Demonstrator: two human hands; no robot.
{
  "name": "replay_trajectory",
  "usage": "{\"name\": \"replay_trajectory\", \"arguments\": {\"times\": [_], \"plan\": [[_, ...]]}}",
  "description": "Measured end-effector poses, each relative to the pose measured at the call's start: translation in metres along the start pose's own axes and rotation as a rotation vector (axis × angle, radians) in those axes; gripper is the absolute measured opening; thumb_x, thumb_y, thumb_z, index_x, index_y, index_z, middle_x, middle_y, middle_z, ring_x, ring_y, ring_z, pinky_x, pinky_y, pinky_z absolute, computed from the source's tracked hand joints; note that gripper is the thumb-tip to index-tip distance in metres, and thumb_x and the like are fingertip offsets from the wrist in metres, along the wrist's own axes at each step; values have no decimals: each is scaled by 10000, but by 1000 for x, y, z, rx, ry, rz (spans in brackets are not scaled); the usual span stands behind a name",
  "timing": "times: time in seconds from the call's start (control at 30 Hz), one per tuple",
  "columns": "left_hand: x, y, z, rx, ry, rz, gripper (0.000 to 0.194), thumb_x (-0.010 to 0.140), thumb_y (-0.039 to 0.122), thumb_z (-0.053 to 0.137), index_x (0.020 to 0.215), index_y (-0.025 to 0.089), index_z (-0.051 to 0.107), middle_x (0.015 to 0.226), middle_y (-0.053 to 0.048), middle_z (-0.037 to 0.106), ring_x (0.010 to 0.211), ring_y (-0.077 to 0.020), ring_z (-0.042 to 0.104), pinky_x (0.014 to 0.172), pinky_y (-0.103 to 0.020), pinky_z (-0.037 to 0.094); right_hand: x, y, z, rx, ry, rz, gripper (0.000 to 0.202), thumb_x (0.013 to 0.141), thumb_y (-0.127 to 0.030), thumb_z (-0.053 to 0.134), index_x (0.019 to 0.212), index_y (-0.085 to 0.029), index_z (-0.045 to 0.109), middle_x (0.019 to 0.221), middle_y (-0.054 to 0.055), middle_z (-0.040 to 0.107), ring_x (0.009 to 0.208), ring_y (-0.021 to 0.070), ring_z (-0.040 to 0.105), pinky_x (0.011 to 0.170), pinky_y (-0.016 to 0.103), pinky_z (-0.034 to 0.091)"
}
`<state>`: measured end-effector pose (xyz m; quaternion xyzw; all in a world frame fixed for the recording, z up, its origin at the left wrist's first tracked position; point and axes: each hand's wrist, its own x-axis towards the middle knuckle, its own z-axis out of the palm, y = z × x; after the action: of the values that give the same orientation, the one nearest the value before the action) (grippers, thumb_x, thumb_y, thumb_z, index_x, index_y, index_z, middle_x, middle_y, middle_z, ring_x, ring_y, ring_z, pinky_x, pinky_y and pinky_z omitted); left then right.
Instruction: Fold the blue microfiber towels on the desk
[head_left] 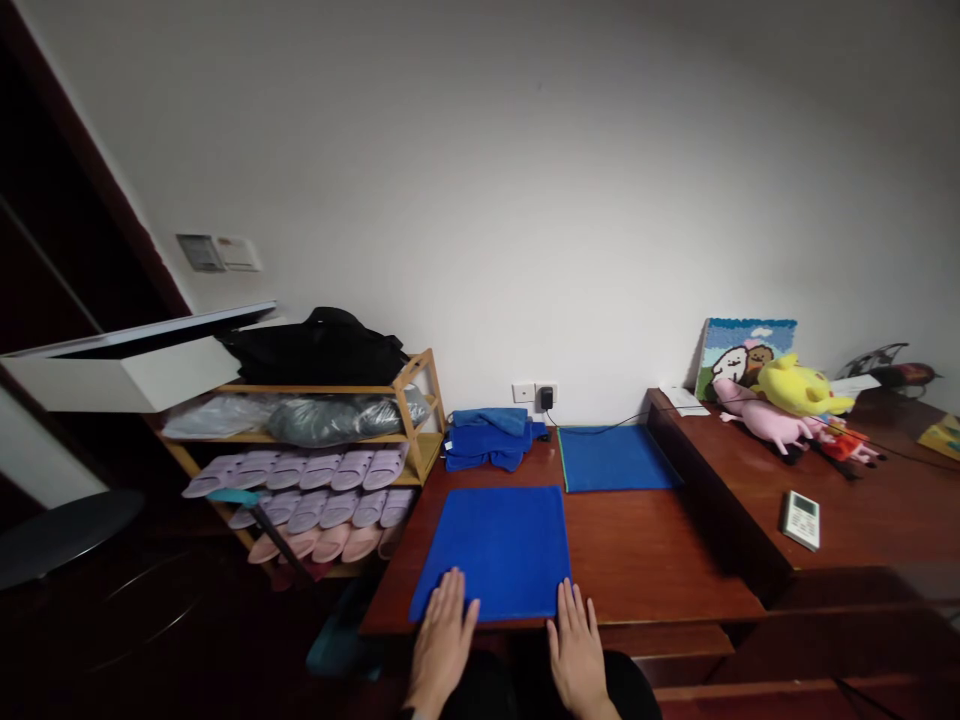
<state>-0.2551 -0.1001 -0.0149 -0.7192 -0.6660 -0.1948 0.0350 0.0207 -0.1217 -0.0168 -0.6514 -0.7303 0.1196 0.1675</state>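
Note:
A bright blue cloth (pixel 499 550) lies flat and spread out on the brown wooden table (pixel 630 560). My left hand (pixel 444 635) rests palm down at the cloth's near left corner, holding nothing. At the near right corner, my right hand (pixel 577 640) lies flat with its fingertips by the cloth's edge, also holding nothing. Behind the cloth, towards the wall, is a pile of folded blue cloths (pixel 491 440). Another blue cloth (pixel 619 458) with a green left edge lies flat at the table's back right.
A wooden rack (pixel 420 410) with slippers (pixel 322 470) and a black bag (pixel 322 345) stands left. On the higher surface at right (pixel 735 500) are plush toys (pixel 802 385) and a white remote (pixel 802 520). A black plug (pixel 547 398) with a cable sits in the wall socket.

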Motion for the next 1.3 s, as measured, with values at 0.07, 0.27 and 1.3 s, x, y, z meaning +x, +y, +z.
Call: {"name": "replay_trajectory", "arguments": {"times": [0.07, 0.27, 1.3], "plan": [[4, 47, 3, -80, -70, 215, 649, 1046, 505, 312, 1635, 271, 175, 1675, -27, 311, 1540, -250, 303, 1260, -482, 327, -1, -1, -3, 2, -21, -9, 627, 1051, -480, 201, 1604, -196, 284, 1675, -7, 170, 1568, 245, 139, 1301, 484, 135], [12, 134, 20, -186, -215, 434, 638, 1062, 477, 280, 1636, 293, 69, 1676, -32, 287, 1534, -224, 316, 1262, -460, 333, -1, 2, 0, 14, -48, -21, 578, 1035, -366, 225, 1600, -249, 263, 1667, -39, 169, 1565, 237, 141, 1297, 495, 153], [15, 18, 3, -25, -102, 169, 645, 1061, 511, 274, 1635, 264, 117, 1686, -23, 272, 1545, -228, 287, 1263, -462, 318, 80, -3, -10, -111, -89, 42, 686, 1046, -502, 155, 1611, -114, 192, 1691, 46, 139, 1579, 240, 105, 1289, 462, 73]]}}
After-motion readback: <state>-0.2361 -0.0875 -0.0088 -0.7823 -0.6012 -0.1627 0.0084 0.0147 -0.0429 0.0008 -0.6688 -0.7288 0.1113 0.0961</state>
